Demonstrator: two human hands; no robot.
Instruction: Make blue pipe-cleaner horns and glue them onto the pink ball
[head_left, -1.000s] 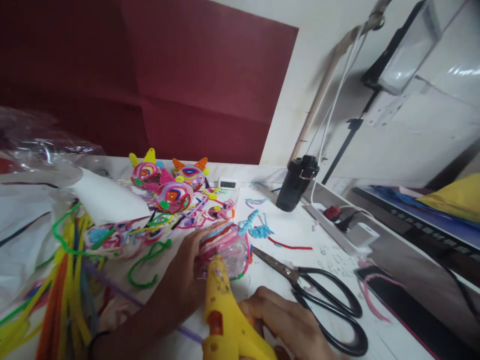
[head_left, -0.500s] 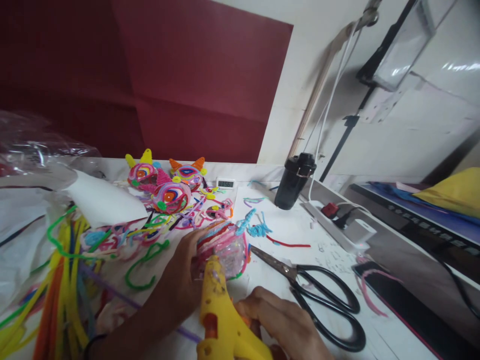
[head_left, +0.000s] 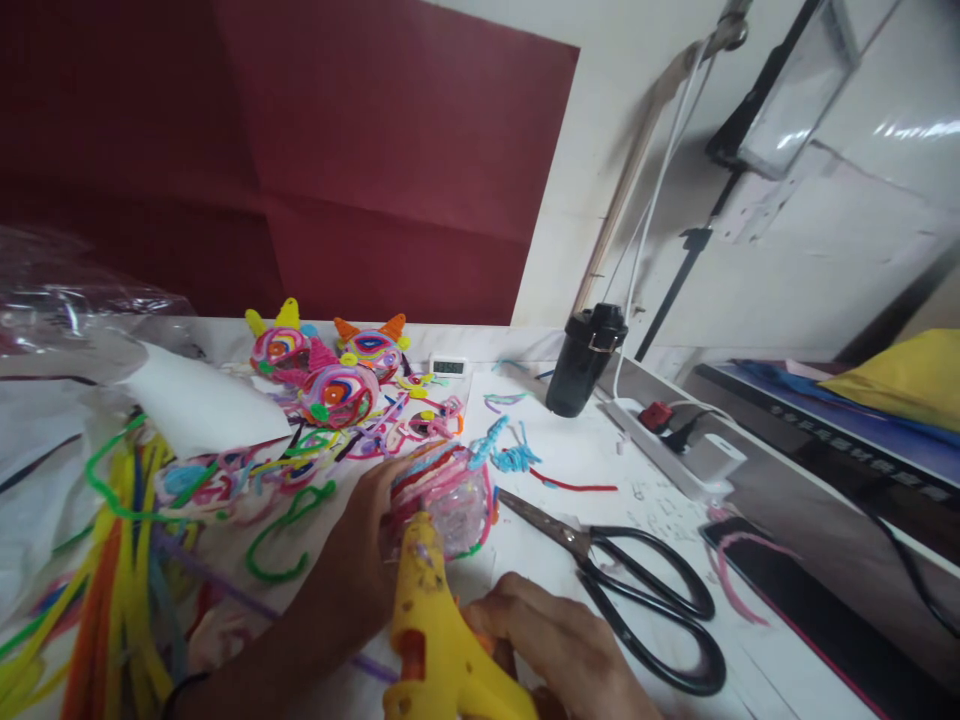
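My left hand (head_left: 358, 545) is closed round the left side of a clear plastic ball (head_left: 459, 512) partly covered in pink, red and blue pipe cleaners. A light blue twisted piece (head_left: 489, 442) sticks up from its top right. In my right hand (head_left: 551, 635) is a yellow hot glue gun (head_left: 431, 620), fingers wrapped at its trigger. The gun's nozzle points at the ball's lower left, touching or very close to it; I cannot tell which. Black-handled scissors (head_left: 637, 590) lie partly open to the right, their tips beside the ball.
Several finished pipe-cleaner balls (head_left: 341, 393) with horns stand at the back, near a small digital timer (head_left: 448, 367). Loose pipe cleaners (head_left: 124, 590) lie at left. A black bottle (head_left: 586, 360), a power strip (head_left: 667, 455) and a black phone-like slab (head_left: 810, 610) are at right.
The whole view has shifted slightly, so things sit a little further left. Both hands keep their grips, and the glue gun's nozzle stays at the ball.
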